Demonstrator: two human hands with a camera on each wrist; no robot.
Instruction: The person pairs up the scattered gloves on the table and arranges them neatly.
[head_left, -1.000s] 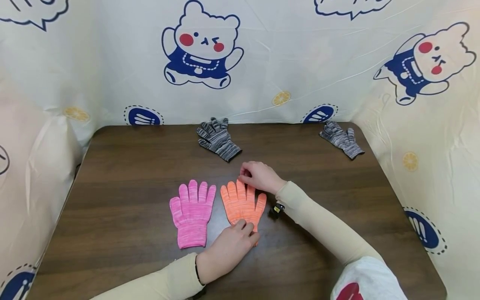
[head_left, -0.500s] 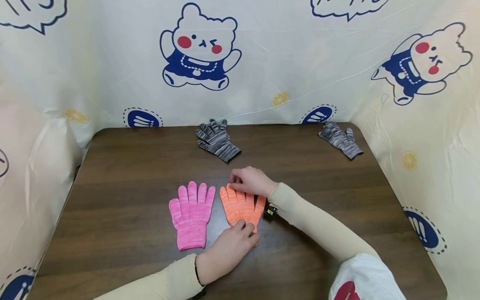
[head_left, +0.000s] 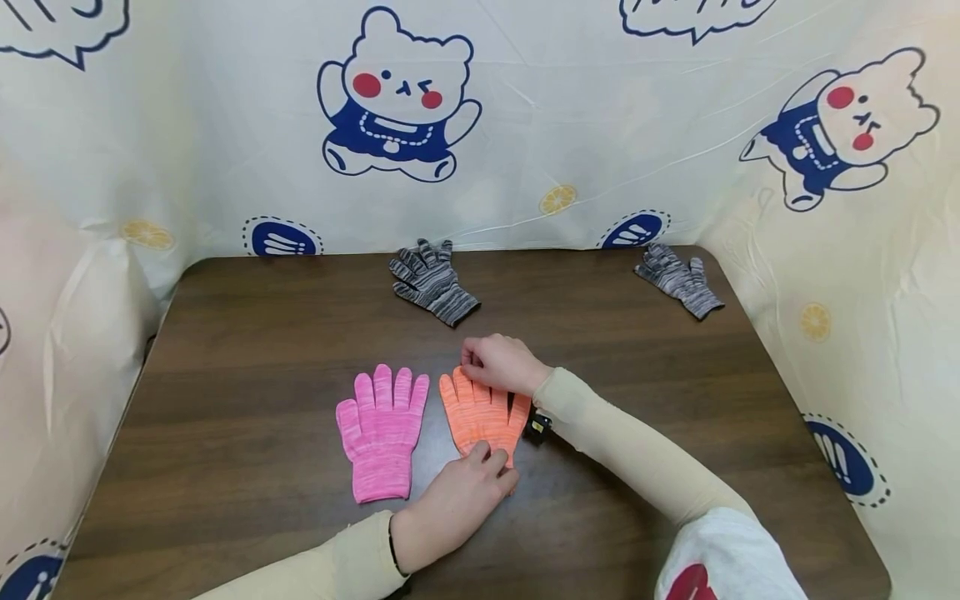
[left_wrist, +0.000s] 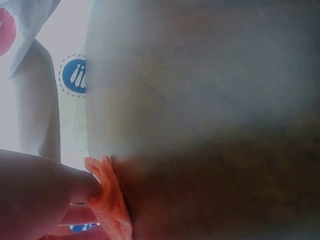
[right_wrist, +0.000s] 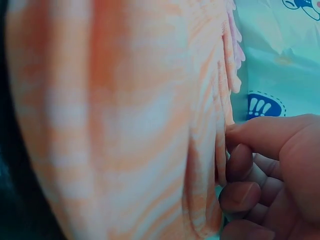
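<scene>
An orange knit glove [head_left: 480, 421] lies on the table, fingers pointing away. My left hand [head_left: 453, 504] pinches its cuff end; in the left wrist view the thumb presses against a bunched fold of orange fabric [left_wrist: 110, 207]. At the far end, my right hand [head_left: 506, 364] pinches a fingertip of the same glove and covers several of its fingers. Striped orange knit fills much of the right wrist view, with the thumb and index fingertip at its edge. A pink knit glove [head_left: 381, 437] lies flat just left, its fingers also pointing away.
Near the back edge of the brown wooden table [head_left: 247, 375] lies a grey striped glove [head_left: 437, 285]. A second grey glove [head_left: 681, 282] is at the back right corner. Pale cloth [head_left: 540, 125] printed with bears hangs behind and along both sides.
My right hand has shifted left along the orange glove's fingertips, from a middle finger to one further left. My left hand has stayed at the cuff.
</scene>
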